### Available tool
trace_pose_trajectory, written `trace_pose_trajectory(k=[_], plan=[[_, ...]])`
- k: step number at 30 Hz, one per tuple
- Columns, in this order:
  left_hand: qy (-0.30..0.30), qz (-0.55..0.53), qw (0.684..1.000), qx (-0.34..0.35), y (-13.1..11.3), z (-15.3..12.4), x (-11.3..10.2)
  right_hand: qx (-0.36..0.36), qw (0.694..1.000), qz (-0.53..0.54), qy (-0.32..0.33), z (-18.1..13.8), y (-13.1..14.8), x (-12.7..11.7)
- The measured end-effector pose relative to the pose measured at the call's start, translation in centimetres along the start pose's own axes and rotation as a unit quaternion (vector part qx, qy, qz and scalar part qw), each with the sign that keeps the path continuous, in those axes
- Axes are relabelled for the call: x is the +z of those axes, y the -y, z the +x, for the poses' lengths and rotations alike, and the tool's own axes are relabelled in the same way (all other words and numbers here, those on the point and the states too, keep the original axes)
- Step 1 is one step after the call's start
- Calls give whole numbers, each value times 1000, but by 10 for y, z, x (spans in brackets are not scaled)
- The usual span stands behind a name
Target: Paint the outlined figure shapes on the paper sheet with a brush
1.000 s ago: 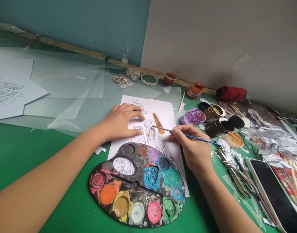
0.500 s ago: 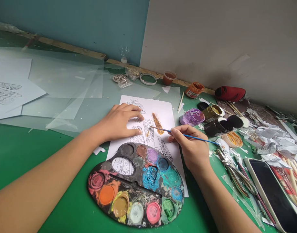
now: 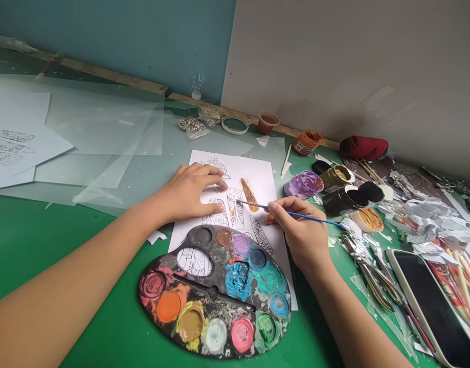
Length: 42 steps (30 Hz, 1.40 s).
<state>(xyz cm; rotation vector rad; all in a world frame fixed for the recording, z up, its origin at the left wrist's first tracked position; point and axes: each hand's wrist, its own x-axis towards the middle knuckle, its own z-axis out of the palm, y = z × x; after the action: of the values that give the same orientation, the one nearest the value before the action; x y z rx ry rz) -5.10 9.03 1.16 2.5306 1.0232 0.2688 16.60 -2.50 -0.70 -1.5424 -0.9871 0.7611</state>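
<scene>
My right hand (image 3: 301, 232) pinches a thin blue paintbrush (image 3: 301, 217), its tip on or just over a line-drawn shape near the middle of a white paper sheet (image 3: 258, 168). Beside that shape is a tapered figure (image 3: 250, 196) painted golden brown. My left hand (image 3: 192, 191) rests on the sheet's left side with fingers spread and holds nothing. Overlapping the sheet's lower part lies a black paint palette (image 3: 215, 291), its wells filled with many colours. Part of the drawings is hidden under the palette and my left hand.
At the right stand open jars of purple (image 3: 304, 185), black (image 3: 340, 200) and orange (image 3: 307, 142) paint. Pliers (image 3: 373, 281), a phone (image 3: 430, 306) and paper scraps (image 3: 434, 220) lie nearer. Clear plastic sheets (image 3: 104, 117) and printed papers (image 3: 23, 133) cover the left.
My right hand and the paintbrush have shifted very slightly to the left. My left hand has stayed in place on the sheet.
</scene>
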Motion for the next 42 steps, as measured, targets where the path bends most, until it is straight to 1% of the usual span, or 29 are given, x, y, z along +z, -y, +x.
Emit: trace_pose_trajectory(k=[9,16,21,25,30,36,38,42], plan=[[0,-13,1000,10,5,5,1,5,997,71,-9,3,-8,0],[17,-4,1000,8,3,7,-2,6,993,114,-22,6,-4,5],[17,-4,1000,9,4,7,-2,9,995,98,-23,5,-4,5],[12,-6,1000,10,5,8,-1,3,996,84,-12,5,-6,2],[14,-6,1000,14,5,8,-2,-5,999,47,-15,4,-7,2],[1,-4,1000,23,7,9,1,-9,998,54,-12,5,-8,1],[1,-3,1000,23,8,9,1,-15,999,42,-11,5,-8,1],[5,-8,1000,19,8,9,0,-11,999,51,-10,5,-6,2]])
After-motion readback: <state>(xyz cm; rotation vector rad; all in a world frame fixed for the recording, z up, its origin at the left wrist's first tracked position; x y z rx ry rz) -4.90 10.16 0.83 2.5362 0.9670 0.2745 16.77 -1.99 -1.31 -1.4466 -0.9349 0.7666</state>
